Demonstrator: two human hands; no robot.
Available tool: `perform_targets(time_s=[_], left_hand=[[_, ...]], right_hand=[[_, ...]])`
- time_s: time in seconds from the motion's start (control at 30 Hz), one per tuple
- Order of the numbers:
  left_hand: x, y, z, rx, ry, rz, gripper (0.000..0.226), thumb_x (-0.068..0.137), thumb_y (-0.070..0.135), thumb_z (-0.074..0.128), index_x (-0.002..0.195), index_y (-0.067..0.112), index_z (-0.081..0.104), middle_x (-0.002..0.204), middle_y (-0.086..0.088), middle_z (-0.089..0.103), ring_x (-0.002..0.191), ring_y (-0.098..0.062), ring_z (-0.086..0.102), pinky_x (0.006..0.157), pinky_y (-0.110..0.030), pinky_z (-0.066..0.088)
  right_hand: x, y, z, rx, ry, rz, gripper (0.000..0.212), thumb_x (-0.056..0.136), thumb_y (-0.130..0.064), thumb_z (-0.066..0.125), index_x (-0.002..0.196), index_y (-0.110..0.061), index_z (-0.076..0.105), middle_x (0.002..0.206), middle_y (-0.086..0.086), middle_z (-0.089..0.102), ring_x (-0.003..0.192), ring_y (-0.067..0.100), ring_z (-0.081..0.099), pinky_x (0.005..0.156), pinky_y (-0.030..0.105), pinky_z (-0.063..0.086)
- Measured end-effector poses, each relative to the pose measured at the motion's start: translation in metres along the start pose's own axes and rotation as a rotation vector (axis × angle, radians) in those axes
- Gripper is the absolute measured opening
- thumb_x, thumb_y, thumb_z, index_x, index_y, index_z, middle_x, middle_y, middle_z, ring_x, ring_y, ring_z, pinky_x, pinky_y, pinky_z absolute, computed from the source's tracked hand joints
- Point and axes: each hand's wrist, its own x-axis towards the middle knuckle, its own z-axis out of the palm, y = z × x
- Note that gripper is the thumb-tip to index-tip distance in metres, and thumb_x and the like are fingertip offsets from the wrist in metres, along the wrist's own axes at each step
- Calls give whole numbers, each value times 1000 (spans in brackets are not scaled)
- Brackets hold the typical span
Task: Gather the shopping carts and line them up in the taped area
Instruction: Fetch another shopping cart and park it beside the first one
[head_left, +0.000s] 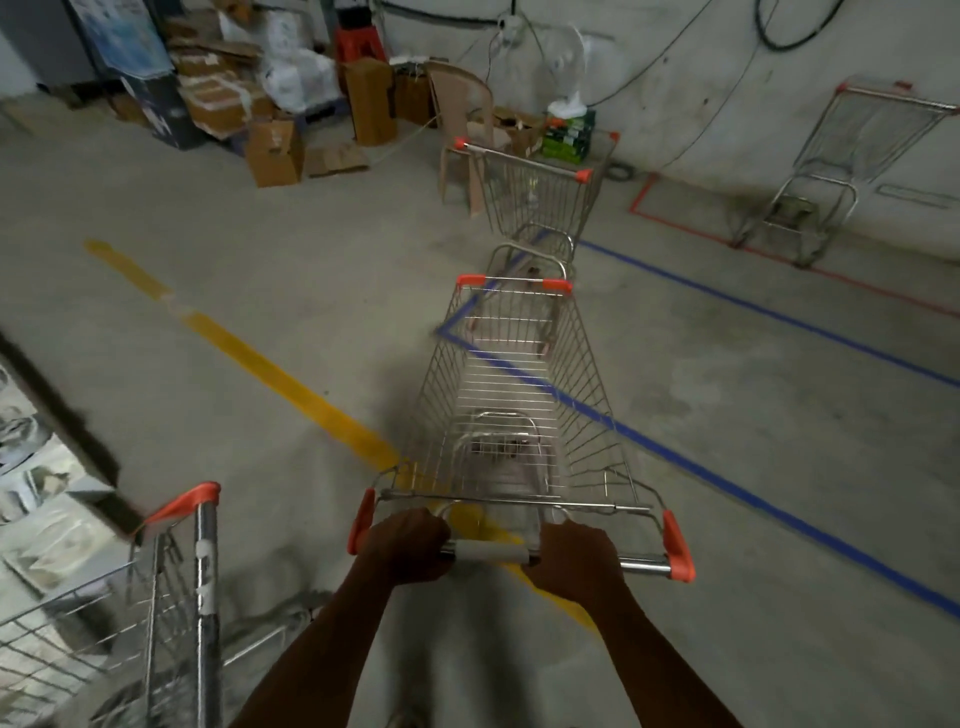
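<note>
Squarely ahead, the chrome wire shopping cart with orange corner caps (519, 415) stands at twelve o'clock, its nose over the blue floor tape (727, 478), its basket holding nothing. The left hand (410, 545) and right hand (576, 558) each curl fully round its steel handle bar (491, 553). Beyond it, a second wire cart (540, 197) sits at twelve, also unloaded. A third cart (852, 171) stands at two o'clock on red tape (691, 223); another cart (156, 613) waits at eight. Cardboard boxes (270, 150) pile at eleven.
</note>
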Motion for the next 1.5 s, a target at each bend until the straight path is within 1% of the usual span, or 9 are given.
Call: perform_targets(time_s=[0.23, 0.3, 0.67, 0.83, 0.97, 1.1, 1.23, 1.4, 1.5], left_hand=[[14, -35, -18, 91, -31, 144, 34, 87, 46, 49, 95, 19, 68, 95, -3, 69, 89, -21, 69, 83, -36, 57], [23, -41, -27, 153, -5, 193, 37, 88, 46, 48, 96, 15, 67, 99, -6, 69, 96, -26, 68, 86, -37, 53], [113, -67, -94, 301, 45, 216, 31, 89, 43, 56, 104, 18, 69, 110, -5, 70, 107, -26, 66, 101, -39, 43], [195, -54, -127, 251, 14, 234, 33, 84, 45, 54, 94, 17, 68, 101, -4, 71, 98, -27, 70, 102, -45, 46], [269, -29, -152, 233, -1, 208, 31, 81, 49, 48, 89, 24, 65, 100, -1, 71, 100, -24, 69, 114, -60, 23], [342, -7, -186, 178, -37, 223, 39, 83, 49, 46, 99, 22, 70, 101, -3, 71, 98, -26, 68, 110, -56, 37], [407, 6, -223, 215, -30, 227, 34, 90, 48, 51, 107, 24, 70, 111, -1, 69, 108, -23, 66, 111, -53, 31], [491, 7, -264, 202, -89, 264, 33, 89, 44, 52, 103, 20, 70, 105, -3, 69, 100, -24, 68, 91, -39, 49], [539, 5, -287, 223, -78, 217, 27, 88, 48, 51, 93, 26, 66, 103, 6, 69, 102, -17, 66, 112, -56, 27]], right_hand=[[-3, -38, -10, 60, 34, 175, 59, 78, -70, 44, 96, -20, 69, 96, 4, 72, 89, 28, 71, 76, 36, 53], [3, -43, -18, 62, -2, 221, 47, 82, -62, 50, 97, -21, 67, 101, 5, 71, 94, 29, 69, 78, 37, 52], [78, -41, -54, 100, 49, 347, 46, 86, -57, 55, 107, -19, 68, 111, 5, 70, 103, 27, 68, 85, 35, 51], [136, 9, -74, 93, 55, 385, 48, 85, -60, 53, 107, -19, 67, 110, 5, 71, 104, 26, 68, 86, 36, 51], [186, 73, -95, 97, 35, 409, 50, 81, -61, 53, 107, -21, 68, 107, 3, 72, 99, 25, 70, 84, 36, 53], [239, 133, -116, 90, 61, 426, 51, 82, -63, 52, 106, -22, 69, 103, 1, 72, 95, 23, 70, 81, 34, 52], [294, 178, -140, 110, 65, 428, 49, 82, -62, 54, 103, -21, 69, 101, 3, 72, 94, 25, 70, 80, 34, 51], [363, 217, -161, 134, 65, 462, 46, 82, -60, 55, 103, -21, 69, 99, 0, 72, 91, 22, 70, 77, 34, 54], [405, 239, -173, 154, 79, 490, 46, 81, -58, 57, 104, -21, 68, 100, 1, 72, 93, 24, 70, 81, 35, 55]])
